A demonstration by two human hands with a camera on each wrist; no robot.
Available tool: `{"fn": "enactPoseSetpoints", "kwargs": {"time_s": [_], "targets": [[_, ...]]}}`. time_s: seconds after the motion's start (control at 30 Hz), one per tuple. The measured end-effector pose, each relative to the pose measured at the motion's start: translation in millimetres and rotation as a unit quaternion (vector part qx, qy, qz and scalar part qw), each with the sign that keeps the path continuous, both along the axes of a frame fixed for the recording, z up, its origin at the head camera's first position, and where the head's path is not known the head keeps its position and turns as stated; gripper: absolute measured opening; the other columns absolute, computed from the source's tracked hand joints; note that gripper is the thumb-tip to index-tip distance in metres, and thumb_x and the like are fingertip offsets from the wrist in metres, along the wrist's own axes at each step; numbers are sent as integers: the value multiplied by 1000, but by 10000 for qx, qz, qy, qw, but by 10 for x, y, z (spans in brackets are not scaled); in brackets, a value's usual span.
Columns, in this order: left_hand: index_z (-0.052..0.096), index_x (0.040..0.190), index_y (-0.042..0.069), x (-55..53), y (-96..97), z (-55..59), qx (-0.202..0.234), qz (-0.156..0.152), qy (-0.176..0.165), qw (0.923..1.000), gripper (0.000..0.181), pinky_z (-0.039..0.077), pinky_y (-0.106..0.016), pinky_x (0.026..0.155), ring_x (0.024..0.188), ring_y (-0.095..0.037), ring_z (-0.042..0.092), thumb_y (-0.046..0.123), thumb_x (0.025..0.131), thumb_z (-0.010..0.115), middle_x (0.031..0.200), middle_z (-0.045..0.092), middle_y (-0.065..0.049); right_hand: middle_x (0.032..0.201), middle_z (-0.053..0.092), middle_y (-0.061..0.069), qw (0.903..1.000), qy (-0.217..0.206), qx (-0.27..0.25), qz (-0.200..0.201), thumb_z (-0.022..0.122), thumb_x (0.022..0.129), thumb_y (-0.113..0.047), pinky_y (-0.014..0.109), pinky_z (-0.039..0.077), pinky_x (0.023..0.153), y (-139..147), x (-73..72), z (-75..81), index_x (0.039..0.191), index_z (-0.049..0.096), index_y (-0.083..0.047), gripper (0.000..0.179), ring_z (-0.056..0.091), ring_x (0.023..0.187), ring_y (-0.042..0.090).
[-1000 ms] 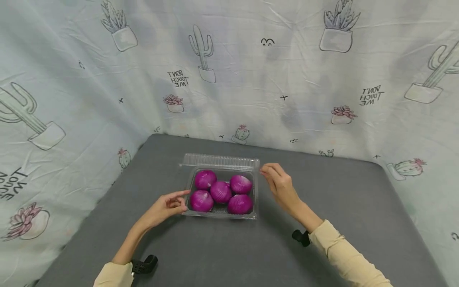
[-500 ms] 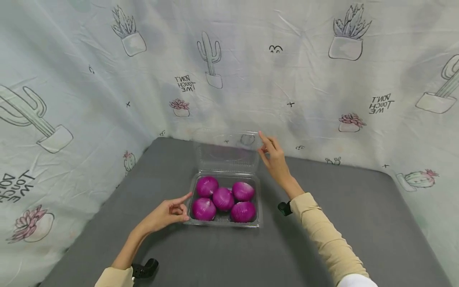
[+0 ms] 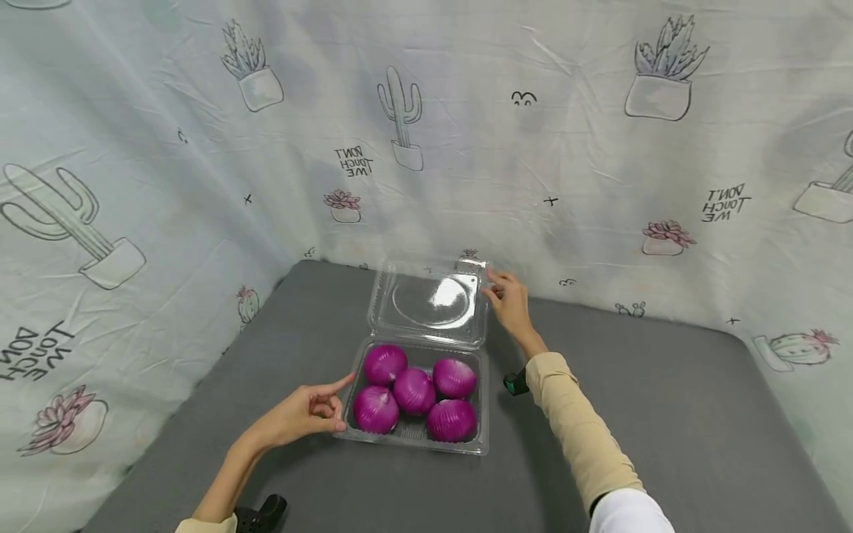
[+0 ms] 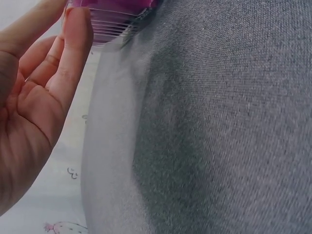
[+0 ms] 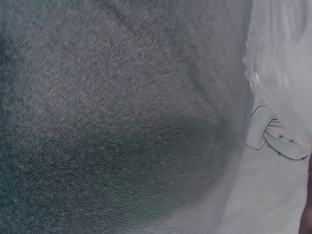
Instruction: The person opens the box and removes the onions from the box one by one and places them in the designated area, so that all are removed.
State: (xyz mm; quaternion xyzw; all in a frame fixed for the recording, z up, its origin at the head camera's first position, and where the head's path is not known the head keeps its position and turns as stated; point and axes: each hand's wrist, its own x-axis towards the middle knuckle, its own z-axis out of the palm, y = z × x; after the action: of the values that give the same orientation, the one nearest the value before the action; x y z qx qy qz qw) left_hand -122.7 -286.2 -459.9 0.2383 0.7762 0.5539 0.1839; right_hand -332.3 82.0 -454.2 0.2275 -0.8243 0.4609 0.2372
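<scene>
Several peeled red onions (image 3: 414, 391) sit inside a clear plastic clamshell container (image 3: 413, 442) on the grey table. Its hinged lid (image 3: 416, 300) stands raised at the back, leaning away, with a bright reflection on it. My right hand (image 3: 512, 305) pinches the lid's right edge near the top corner. In the right wrist view, a strip of the clear lid (image 5: 263, 53) shows, and most of that hand is outside the frame. My left hand (image 3: 296, 416) touches the container's left side with its straight index finger, and its thumb rests at the near left corner.
Grey cloth covers the table (image 3: 633, 400). A white curtain (image 3: 466, 111) printed with cactus drawings hangs behind and along both sides. A black wrist camera (image 3: 263, 512) sits on the left wrist, another (image 3: 516, 383) on the right.
The lid has swung up and back from nearly edge-on to leaning away, the right hand moving back with it. The left hand stays at the container's left side. The head view has shifted slightly.
</scene>
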Motion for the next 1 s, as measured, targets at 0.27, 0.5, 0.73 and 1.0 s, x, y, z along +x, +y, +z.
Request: {"fn": "enactPoseSetpoints", "kwargs": {"time_s": [0.27,0.5,0.73,1.0], "targets": [[23,147,-9,55,2,35,258,-11,-270,9993,74,49,-24,63,71,-6,59,2,89,67,83,57,-8,111,60,30,9870,-1448,668,195,63,91,-2,44,53,73,36,-2,-174,128,53,12,40,66,82,36],[24,147,-10,26,-19,52,77,14,-293,9995,75,49,-24,64,67,-7,57,6,88,68,83,57,-7,115,61,27,9617,-2530,883,576,53,100,-15,46,49,82,81,-26,-253,137,45,10,45,64,94,36],[23,147,-9,16,-39,84,64,-85,-204,9997,74,49,-25,65,68,-11,58,5,89,67,84,57,-10,136,48,26,9532,-2725,271,1280,56,99,-17,50,40,99,317,8,-100,139,44,7,48,49,122,40],[21,147,-11,8,-22,71,80,-175,-253,9995,75,49,-26,64,69,-7,58,4,90,66,84,57,-7,140,44,25,8956,-3202,-483,3052,64,91,-3,34,44,97,473,202,75,136,49,7,49,40,130,40]]}}
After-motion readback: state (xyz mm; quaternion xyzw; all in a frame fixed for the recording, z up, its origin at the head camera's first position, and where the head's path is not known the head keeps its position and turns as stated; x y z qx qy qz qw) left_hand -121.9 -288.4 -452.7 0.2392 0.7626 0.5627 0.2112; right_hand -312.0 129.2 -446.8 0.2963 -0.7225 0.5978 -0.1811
